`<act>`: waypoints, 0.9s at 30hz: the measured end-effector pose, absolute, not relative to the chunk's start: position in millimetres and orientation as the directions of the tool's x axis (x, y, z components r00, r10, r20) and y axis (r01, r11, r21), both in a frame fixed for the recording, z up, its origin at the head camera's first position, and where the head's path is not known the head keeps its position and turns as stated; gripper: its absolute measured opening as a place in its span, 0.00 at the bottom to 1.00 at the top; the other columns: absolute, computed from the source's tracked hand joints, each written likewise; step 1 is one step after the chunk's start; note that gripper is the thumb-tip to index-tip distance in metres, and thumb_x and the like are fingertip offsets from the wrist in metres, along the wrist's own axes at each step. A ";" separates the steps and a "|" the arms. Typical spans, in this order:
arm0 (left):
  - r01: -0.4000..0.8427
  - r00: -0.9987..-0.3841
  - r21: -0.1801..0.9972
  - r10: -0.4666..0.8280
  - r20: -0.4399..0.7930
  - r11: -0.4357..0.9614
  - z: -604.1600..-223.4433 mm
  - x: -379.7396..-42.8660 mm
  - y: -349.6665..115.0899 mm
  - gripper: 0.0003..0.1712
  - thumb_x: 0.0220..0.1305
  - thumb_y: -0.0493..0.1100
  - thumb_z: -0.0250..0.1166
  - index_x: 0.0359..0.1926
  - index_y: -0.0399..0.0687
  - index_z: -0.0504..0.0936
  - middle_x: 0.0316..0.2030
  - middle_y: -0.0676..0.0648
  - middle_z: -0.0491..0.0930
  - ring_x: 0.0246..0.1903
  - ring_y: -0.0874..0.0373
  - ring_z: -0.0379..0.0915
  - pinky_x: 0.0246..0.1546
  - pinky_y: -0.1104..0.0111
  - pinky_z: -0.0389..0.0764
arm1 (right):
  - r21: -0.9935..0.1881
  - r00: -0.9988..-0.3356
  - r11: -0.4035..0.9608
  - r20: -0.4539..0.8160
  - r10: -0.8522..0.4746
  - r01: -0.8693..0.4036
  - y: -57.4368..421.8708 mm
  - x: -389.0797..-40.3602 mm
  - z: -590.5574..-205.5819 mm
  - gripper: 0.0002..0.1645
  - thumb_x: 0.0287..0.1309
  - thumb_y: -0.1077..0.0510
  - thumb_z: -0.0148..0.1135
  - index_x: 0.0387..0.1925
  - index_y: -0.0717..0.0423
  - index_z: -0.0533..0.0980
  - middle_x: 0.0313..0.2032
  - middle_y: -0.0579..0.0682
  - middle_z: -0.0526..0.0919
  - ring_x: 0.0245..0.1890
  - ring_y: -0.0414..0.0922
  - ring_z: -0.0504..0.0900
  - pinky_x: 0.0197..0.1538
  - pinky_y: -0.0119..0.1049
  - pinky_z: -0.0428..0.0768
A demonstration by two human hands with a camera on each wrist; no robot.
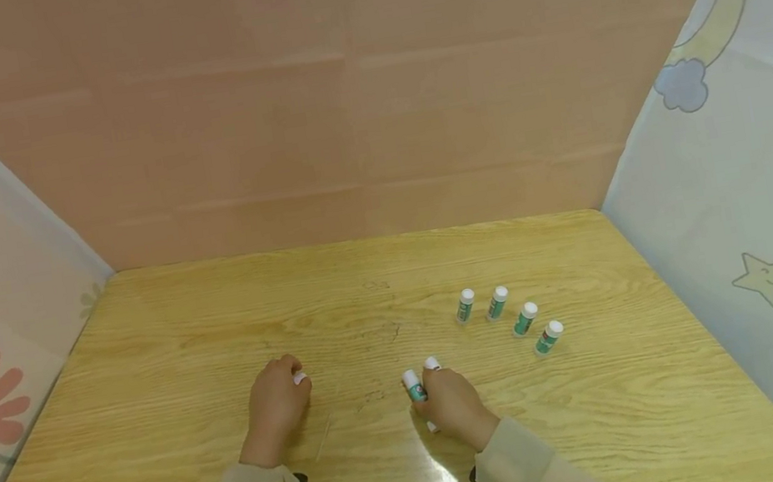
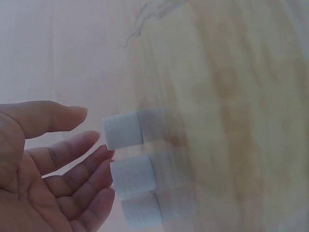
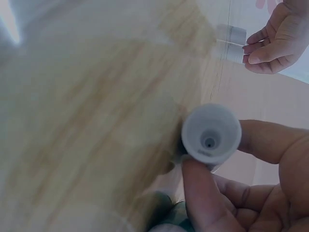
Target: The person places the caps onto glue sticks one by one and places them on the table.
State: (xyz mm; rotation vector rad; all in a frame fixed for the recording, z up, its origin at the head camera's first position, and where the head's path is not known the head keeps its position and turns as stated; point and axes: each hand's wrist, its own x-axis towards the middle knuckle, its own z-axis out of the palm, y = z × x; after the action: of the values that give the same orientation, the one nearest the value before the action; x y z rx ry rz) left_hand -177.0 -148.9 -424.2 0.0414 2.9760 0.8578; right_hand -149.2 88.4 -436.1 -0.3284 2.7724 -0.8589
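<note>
My left hand (image 1: 279, 401) is beside several short white cylinders at the left of the table, its fingers loosely bent. In the left wrist view, the thumb is apart and the fingertips are close behind the white cylinders (image 2: 133, 176); contact is unclear. My right hand (image 1: 454, 407) pinches a glue stick between thumb and index finger. The right wrist view shows the white round end of that glue stick (image 3: 212, 133), with a small hole in its middle. Another glue stick (image 1: 414, 386), white-capped with a green label, shows beside the right thumb. A further white cap (image 1: 432, 363) appears behind the fingers, mostly hidden.
Several white-capped green glue sticks (image 1: 525, 320) stand in a slanting row at the right of the wooden table (image 1: 180, 324). A pinkish backdrop (image 1: 351, 112) rises behind it. Patterned white panels (image 1: 760, 156) flank both sides.
</note>
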 end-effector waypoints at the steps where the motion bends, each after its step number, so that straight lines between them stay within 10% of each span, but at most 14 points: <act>1: 0.011 -0.998 0.529 0.039 -0.041 0.848 -423.8 -177.2 -149.0 0.11 0.51 0.34 0.56 0.36 0.31 0.74 0.28 0.41 0.73 0.26 0.52 0.67 0.27 0.60 0.71 | -0.579 -0.950 0.802 -0.143 -0.276 -0.146 88.4 -148.9 -436.5 0.12 0.44 0.61 0.64 0.20 0.61 0.68 0.15 0.47 0.70 0.10 0.36 0.67 0.12 0.24 0.66; 27: 0.030 -0.991 0.486 0.090 -0.101 0.874 -428.1 -183.7 -150.4 0.07 0.47 0.30 0.57 0.31 0.34 0.74 0.28 0.41 0.76 0.28 0.51 0.69 0.29 0.59 0.72 | -0.595 -0.949 0.793 -0.154 -0.275 -0.133 86.6 -148.1 -433.9 0.12 0.45 0.62 0.63 0.20 0.62 0.68 0.14 0.47 0.69 0.09 0.35 0.68 0.12 0.24 0.67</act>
State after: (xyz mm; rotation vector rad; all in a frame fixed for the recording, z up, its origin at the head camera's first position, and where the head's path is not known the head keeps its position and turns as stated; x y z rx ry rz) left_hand -183.7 -150.4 -428.1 0.0933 2.9241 0.7553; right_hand -148.1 86.6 -433.9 -0.3177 2.7504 -0.8868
